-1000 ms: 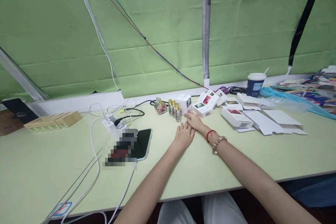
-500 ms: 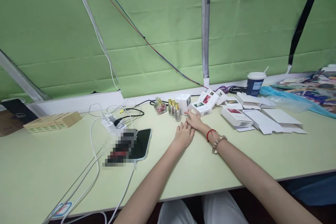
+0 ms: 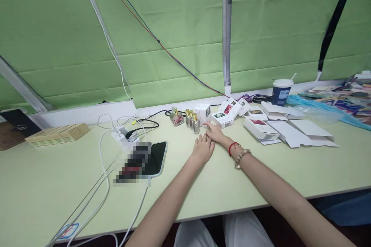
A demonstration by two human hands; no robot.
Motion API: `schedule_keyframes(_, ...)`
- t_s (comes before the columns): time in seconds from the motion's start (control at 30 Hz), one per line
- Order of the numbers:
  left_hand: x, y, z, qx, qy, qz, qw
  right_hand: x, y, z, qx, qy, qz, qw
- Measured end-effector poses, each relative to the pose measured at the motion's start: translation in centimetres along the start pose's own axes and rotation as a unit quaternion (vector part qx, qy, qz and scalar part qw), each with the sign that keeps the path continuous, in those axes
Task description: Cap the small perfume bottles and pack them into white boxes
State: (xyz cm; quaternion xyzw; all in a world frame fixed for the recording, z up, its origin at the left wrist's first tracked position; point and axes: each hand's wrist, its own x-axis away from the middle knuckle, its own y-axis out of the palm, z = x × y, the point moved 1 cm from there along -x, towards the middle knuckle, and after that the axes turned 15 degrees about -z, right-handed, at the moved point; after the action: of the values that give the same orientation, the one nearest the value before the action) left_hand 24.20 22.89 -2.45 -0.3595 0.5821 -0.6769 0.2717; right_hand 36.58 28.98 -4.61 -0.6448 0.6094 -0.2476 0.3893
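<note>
My left hand lies palm down on the table, fingers stretched toward the back. Its fingertips touch or nearly touch my right hand, which also rests flat with its fingers extended and holds nothing. Just beyond them stand small glass perfume bottles with gold caps, in a short row. More rounded bottles with pink inside are to their left. A white box stands behind my right fingertips. Several white printed boxes lie to the right of it.
Flattened white cartons and a lidded paper cup with a straw are on the right, near a blue plastic bag. On the left are a phone, a power strip, trailing white cables and brown boxes.
</note>
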Motion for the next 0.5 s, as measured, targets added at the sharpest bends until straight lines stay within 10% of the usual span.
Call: schedule_keyframes(0.5, -0.03, -0.01, -0.25, 0.003, 0.011, 0.005, 1.000, 0.43, -0.41, -0.46, 0.007, -0.001, -0.034, 0.999)
